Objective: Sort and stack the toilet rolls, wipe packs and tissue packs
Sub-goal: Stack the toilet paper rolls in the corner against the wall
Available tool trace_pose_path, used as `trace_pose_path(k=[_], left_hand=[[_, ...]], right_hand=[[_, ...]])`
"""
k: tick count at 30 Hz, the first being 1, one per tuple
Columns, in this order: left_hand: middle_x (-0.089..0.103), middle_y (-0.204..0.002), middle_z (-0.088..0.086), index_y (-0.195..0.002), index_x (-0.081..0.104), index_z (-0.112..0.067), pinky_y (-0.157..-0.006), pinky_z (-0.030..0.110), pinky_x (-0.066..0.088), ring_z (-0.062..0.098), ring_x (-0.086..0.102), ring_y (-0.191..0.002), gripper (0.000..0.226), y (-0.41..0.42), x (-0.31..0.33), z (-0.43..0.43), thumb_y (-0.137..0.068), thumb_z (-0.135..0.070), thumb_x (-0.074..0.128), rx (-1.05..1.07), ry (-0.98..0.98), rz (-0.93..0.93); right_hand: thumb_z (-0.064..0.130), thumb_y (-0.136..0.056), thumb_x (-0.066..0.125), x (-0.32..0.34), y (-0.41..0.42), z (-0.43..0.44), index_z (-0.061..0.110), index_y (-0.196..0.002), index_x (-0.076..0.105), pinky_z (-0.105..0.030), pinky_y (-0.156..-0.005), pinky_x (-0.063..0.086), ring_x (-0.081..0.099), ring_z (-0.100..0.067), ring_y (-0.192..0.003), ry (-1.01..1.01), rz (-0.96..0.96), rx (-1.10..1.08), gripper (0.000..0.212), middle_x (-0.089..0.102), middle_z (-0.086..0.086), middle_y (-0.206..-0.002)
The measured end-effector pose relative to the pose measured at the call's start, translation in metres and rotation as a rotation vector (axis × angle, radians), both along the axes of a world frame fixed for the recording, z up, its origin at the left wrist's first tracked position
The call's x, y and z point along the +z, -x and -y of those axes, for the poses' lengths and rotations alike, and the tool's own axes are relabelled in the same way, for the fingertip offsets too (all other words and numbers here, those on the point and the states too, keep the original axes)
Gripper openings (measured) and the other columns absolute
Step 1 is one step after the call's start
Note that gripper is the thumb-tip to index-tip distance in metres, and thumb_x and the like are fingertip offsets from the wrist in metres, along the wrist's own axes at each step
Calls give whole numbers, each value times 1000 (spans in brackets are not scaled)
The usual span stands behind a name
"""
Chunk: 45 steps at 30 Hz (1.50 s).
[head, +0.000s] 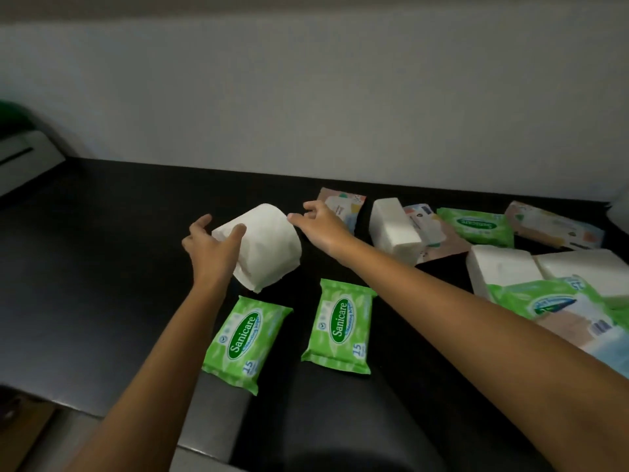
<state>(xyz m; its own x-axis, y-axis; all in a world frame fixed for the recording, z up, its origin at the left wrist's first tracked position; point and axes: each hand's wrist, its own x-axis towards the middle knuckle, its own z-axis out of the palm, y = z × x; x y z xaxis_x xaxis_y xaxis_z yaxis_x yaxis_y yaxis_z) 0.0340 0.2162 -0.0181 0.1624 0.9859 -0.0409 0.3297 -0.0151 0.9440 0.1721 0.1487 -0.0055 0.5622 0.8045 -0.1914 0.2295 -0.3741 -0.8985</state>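
A white toilet roll (pixel 269 247) lies tilted in the middle of the black table (pixel 102 267). My left hand (pixel 211 248) grips its left end, thumb on the front and fingers behind. My right hand (pixel 318 224) is spread, with fingertips touching the roll's far right edge. Two green Sanicare wipe packs (pixel 245 342) (pixel 340 330) lie flat side by side in front of the roll. More green wipe packs (pixel 476 226) (pixel 544 301) lie at the right among white tissue packs (pixel 394 229) (pixel 503 267) and patterned tissue packs (pixel 342 203) (pixel 554 228).
A white wall (pixel 306 114) runs right behind the table. A white appliance (pixel 20 161) with a green item behind it stands at the far left. The table's front edge crosses the lower left, with floor below it.
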Motion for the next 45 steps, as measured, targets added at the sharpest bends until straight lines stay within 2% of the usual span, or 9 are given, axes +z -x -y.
trace_pose_path(k=[6, 8, 13, 19, 25, 33, 39, 43, 45], left_hand=[[31, -149, 12, -147, 15, -13, -106, 41, 37, 31, 40, -131, 94, 3, -24, -21, -77, -47, 67, 17, 335, 58], [41, -143, 12, -146, 23, -9, -98, 37, 38, 28, 44, -127, 90, 3, -31, -23, -77, -49, 66, -7, 375, 74], [58, -125, 9, -131, 48, -5, -69, 26, 44, 21, 56, -101, 62, -2, -31, -17, -83, -41, 63, -74, 379, 137], [54, -129, 11, -138, 38, -8, -92, 44, 49, 28, 55, -113, 71, -19, -9, -13, -81, -39, 66, -47, 369, 176], [54, -117, 3, -135, 41, -10, -69, 29, 49, 21, 53, -102, 58, -64, 41, 8, -86, -35, 61, -157, 202, 241], [50, -109, -2, -132, 40, -18, -59, 25, 43, 16, 52, -93, 58, -163, 102, 76, -83, -39, 63, -347, 74, 324], [53, -113, 2, -132, 41, -15, -64, 27, 46, 20, 52, -94, 60, -264, 115, 159, -83, -42, 62, -505, 138, 365], [56, -120, 3, -132, 42, -15, -86, 39, 50, 24, 54, -107, 64, -327, 112, 223, -80, -45, 63, -618, 219, 396], [57, -120, 5, -132, 43, -14, -85, 39, 51, 25, 55, -106, 61, -355, 108, 253, -81, -43, 64, -674, 295, 409]], right_hand=[[43, -92, 47, -12, 9, -33, 11, -146, 26, -38, -107, 32, 33, -28, -137, 115, -162, 0, 66, 33, -11, -149], [45, -91, 46, -17, 10, -37, 9, -144, 29, -37, -105, 33, 36, -28, -134, 153, -213, -5, 66, 37, -11, -147], [47, -91, 45, -20, 9, -36, 7, -141, 34, -35, -102, 34, 40, -28, -131, 153, -294, 6, 65, 41, -11, -143], [43, -91, 49, -1, 5, -27, 6, -135, 41, -34, -95, 39, 48, -28, -122, 72, -247, 3, 57, 50, -12, -134], [47, -89, 51, 42, -32, 1, 7, -133, 43, -39, -99, 43, 51, -29, -119, -108, -194, -90, 60, 51, -12, -132], [44, -83, 62, 98, -114, 92, 10, -125, 47, -31, -82, 47, 56, -22, -99, -343, -114, -261, 56, 56, -4, -111], [42, -81, 65, 118, -193, 194, 10, -132, 43, -32, -89, 47, 56, -24, -112, -350, 40, -426, 64, 55, -9, -129], [31, -82, 67, 121, -245, 268, 8, -129, 45, -20, -66, 46, 58, -19, -97, -340, 111, -491, 57, 58, -9, -124], [29, -81, 69, 120, -269, 301, 7, -129, 46, -19, -63, 45, 58, -20, -97, -320, 153, -527, 57, 58, -10, -126]])
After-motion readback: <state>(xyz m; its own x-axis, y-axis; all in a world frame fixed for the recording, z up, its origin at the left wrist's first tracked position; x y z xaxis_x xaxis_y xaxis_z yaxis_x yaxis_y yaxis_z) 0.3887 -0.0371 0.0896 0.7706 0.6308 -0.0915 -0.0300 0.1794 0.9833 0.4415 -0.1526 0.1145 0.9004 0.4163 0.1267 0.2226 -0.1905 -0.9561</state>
